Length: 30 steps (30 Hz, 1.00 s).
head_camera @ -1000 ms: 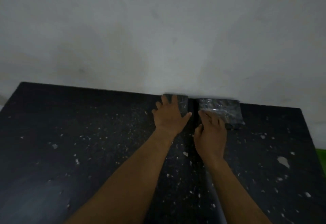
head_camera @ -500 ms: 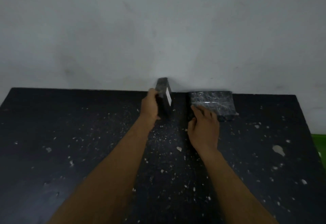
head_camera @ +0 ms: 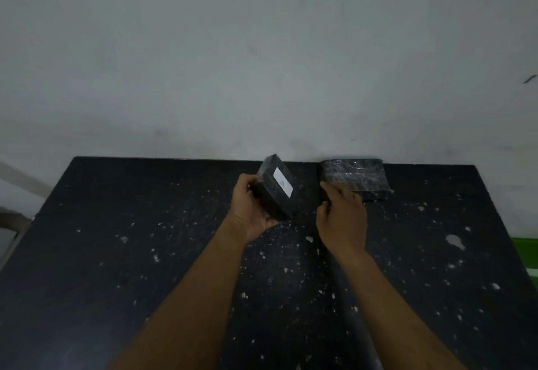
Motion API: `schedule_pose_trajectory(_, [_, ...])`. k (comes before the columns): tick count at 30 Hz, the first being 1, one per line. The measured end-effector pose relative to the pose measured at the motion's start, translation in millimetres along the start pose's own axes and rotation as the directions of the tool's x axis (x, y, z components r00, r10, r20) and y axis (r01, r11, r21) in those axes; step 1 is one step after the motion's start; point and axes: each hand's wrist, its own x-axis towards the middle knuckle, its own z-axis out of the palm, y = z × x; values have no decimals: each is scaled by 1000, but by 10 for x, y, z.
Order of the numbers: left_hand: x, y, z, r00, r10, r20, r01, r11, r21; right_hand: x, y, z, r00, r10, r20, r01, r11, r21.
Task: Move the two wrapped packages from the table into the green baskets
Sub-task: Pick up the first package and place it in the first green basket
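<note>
My left hand [head_camera: 252,209] grips a dark wrapped package [head_camera: 273,192] with a small white label, tilted up on edge above the black speckled table [head_camera: 145,253]. A second dark wrapped package [head_camera: 353,176] in shiny film lies flat at the table's far edge against the wall. My right hand [head_camera: 342,218] rests with its fingers on that package's near left corner; whether it has a hold on it cannot be told. A strip of green [head_camera: 527,256], part of a basket, shows past the table's right edge.
A pale grey wall [head_camera: 262,64] stands right behind the table. White flecks and a larger white chip [head_camera: 454,241] dot the tabletop. At the far left, beyond the table, something pale and grey [head_camera: 14,218] is partly in view.
My left hand has lifted its package off the table and drawn it nearer, turning the white label into view. My right hand has stayed on the other package.
</note>
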Motion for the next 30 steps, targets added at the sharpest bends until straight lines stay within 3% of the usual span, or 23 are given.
schedule_pose_trajectory(4, [-394,-70,-27,1000,-5,29,-2,975,223,-399,-12,-257,998,6,-60,-7,1000,-16])
schedule_pose_trajectory(7, [-715,-185,-6,1000,-7,-3,7,887,461,-779,40,-501,995,21,-93,-29,996,-87])
schedule_pose_trajectory(10, [-1012,-424,64,983,183,-1,-129,694,708,-1283,114,-753,986,58,-155,-85,981,-174])
schedule_pose_trajectory(12, [-1128,-581,111,950,310,23,-213,596,774,-1547,166,-846,986,89,-141,-117,972,-205])
schedule_pose_trajectory(14, [-1361,-769,172,972,231,49,-201,702,684,-1906,245,-965,979,134,-154,-167,959,-230])
schedule_pose_trajectory(16, [-1573,-965,216,997,-11,83,-34,856,517,-2228,353,-1110,969,169,-180,-209,948,-240])
schedule_pose_trajectory(19, [-1728,-1219,212,937,-233,261,144,936,322,-2627,489,-1269,953,209,-221,-262,932,-252])
schedule_pose_trajectory(22, [-1789,-1359,271,842,-320,434,242,943,227,-2780,571,-1391,946,220,-238,-277,929,-246])
schedule_pose_trajectory(24, [-2012,-1746,622,783,-397,478,283,913,294,-3171,888,-1644,911,286,-297,-363,897,-250])
schedule_pose_trajectory(30, [-2074,-2150,1127,809,-398,433,188,873,451,-3375,1244,-1901,899,304,-316,-384,894,-231])
